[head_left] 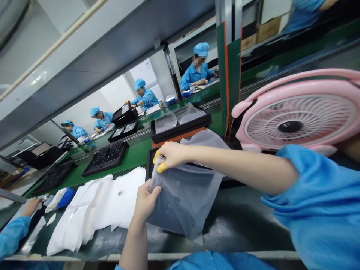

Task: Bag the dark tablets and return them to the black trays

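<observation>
My left hand (146, 200) grips the near left edge of a translucent plastic bag (188, 195) with a dark flat item inside it. My right hand (168, 154), with yellow finger cots on two fingertips, pinches the bag's upper left edge over a black tray (149, 165) on the green conveyor belt (135, 153). The bag hangs between both hands above the dark table top.
A pile of white plastic bags (101, 206) lies left of my hands. A pink desk fan (298, 112) stands at right. More black trays (105, 157) run along the belt. A co-worker's hand (29, 206) works at far left; several people in blue sit across.
</observation>
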A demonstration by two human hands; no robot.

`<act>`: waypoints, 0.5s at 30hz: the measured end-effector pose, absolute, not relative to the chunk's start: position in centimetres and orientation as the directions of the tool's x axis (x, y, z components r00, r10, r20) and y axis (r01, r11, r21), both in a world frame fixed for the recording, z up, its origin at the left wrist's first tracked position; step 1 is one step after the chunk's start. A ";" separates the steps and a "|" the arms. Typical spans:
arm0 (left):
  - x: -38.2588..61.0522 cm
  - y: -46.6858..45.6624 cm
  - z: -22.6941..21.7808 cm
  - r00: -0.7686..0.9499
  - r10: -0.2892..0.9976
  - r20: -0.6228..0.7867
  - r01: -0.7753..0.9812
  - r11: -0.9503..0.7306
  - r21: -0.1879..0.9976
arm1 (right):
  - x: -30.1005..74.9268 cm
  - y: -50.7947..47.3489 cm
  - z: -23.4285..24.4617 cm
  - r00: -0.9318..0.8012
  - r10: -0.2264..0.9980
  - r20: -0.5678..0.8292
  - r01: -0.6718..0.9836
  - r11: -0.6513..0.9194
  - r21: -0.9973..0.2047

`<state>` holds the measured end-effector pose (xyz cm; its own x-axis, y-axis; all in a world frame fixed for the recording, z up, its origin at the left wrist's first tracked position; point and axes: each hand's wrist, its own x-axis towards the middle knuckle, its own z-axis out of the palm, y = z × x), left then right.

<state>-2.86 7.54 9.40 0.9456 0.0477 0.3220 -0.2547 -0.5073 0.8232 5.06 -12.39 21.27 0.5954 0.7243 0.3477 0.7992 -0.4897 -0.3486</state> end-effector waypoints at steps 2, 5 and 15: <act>-2.6 7.8 8.8 0.948 0.080 0.308 -0.241 -0.449 0.861 | 6.8 -12.6 22.1 0.667 0.574 0.476 0.738 -0.419 -0.529; -1.1 9.2 8.3 0.957 0.180 0.229 -0.166 -0.306 0.937 | 9.0 -15.8 23.2 0.697 0.018 0.716 0.716 -0.069 -0.695; 12.1 9.8 8.9 0.847 0.523 -0.093 0.153 -0.072 0.985 | 2.2 -14.2 2.8 0.091 0.984 -0.155 -0.101 -0.146 -0.984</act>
<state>12.13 9.79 8.90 0.8472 0.5230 -0.0935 0.1534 -0.0724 0.9855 2.17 -14.21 2.76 0.0906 0.9837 -0.1552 -0.1005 -0.1460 -0.9842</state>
